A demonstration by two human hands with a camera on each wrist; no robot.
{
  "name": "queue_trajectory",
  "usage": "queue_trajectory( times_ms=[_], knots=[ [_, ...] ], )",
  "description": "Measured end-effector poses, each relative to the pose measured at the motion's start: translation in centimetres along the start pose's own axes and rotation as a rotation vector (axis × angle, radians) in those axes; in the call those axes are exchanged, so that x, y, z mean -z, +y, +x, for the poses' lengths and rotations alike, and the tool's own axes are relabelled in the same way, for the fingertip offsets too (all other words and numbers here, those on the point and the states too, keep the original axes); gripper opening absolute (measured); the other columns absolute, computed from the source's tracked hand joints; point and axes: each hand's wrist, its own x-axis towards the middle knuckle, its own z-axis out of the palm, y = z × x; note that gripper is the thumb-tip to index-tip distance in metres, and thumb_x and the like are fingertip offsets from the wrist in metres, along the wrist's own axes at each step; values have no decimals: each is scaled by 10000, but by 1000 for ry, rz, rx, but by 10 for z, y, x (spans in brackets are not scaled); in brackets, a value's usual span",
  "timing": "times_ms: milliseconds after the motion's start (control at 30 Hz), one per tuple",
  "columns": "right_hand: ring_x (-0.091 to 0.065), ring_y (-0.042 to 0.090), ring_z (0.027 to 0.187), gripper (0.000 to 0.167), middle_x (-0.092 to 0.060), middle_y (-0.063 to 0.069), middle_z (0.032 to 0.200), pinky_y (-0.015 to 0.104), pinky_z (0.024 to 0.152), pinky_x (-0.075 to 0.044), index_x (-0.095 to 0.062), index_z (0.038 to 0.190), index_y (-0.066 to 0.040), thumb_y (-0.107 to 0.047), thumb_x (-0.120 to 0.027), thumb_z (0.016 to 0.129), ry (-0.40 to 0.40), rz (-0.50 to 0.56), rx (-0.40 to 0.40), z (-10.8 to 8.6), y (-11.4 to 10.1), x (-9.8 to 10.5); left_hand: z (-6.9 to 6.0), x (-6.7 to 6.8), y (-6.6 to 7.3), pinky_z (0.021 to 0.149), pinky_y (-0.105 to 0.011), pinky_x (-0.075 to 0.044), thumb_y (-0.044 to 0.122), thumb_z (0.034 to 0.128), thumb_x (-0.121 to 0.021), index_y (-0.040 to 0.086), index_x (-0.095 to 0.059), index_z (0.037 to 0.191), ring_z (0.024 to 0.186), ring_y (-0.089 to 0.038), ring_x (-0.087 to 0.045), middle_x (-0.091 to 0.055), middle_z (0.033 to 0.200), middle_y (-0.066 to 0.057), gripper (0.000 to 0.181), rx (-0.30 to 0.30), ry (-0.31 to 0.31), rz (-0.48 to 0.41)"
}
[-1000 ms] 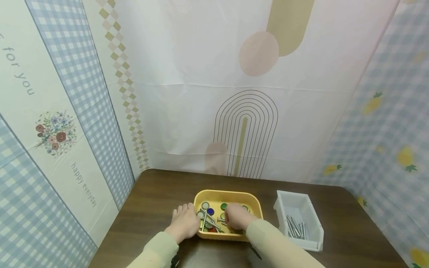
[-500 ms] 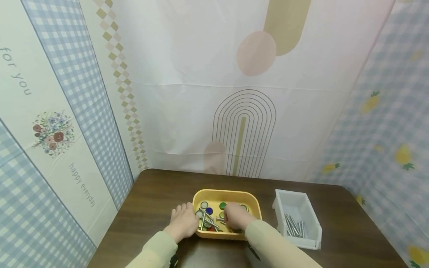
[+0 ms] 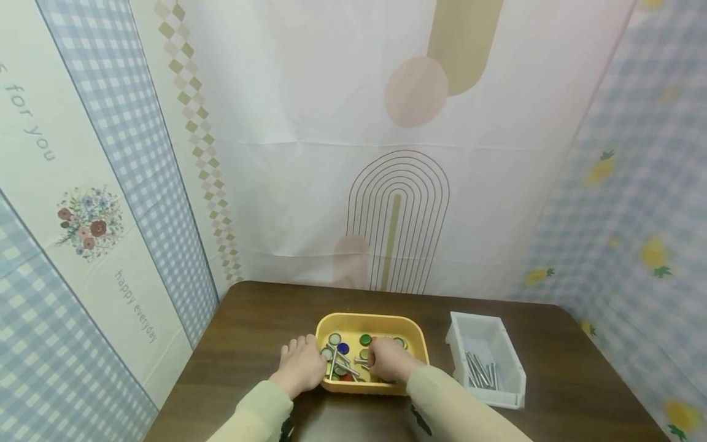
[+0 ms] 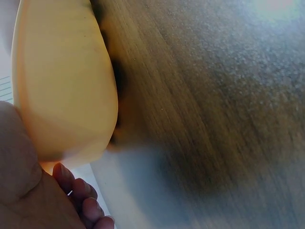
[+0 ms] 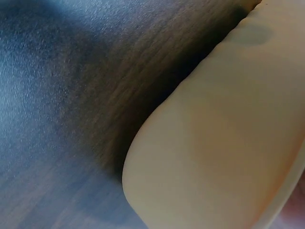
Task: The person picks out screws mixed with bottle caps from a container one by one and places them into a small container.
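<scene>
A yellow tray holds several metal bolts and bottle caps. Among the caps are a blue cap and a green cap. My left hand grips the tray's left end, with thumb at the rim and fingers bent along its outside. My right hand reaches down into the tray's right half, its fingers bent. A bolt lies right by its fingertips, which are hidden, so whether they pinch anything is unclear. In the right wrist view, only the tray's outer wall shows plainly.
On the right of the brown table stands a white open-front bin with several bolts inside. Patterned cloth hangs behind the table and at both sides.
The view has shifted slightly, so the table things appear a little further left. Both hands stay at the tray, and its contents look almost the same.
</scene>
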Motion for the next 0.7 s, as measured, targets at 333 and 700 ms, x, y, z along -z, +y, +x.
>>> queue_trajectory(
  times_ms=[333,700],
  knots=[
    [-469,88,478,194,-530,-41,575,258,459,-389,-576,633,-132,-6,-664,753,38,226,12,-5,11,15,-1,-1,0,813,-504,-316,235,906,-544,12,-487,978,869,-310,-423,-460,876,-117,241,7,-28,5],
    [-603,146,614,42,-628,50,725,356,592,-524,-627,796,-38,-58,-657,817,46,531,-89,-8,22,27,0,3,0,792,-494,-313,233,912,-540,25,-477,962,847,-300,-413,-450,865,-105,223,2,-26,0]
  ],
)
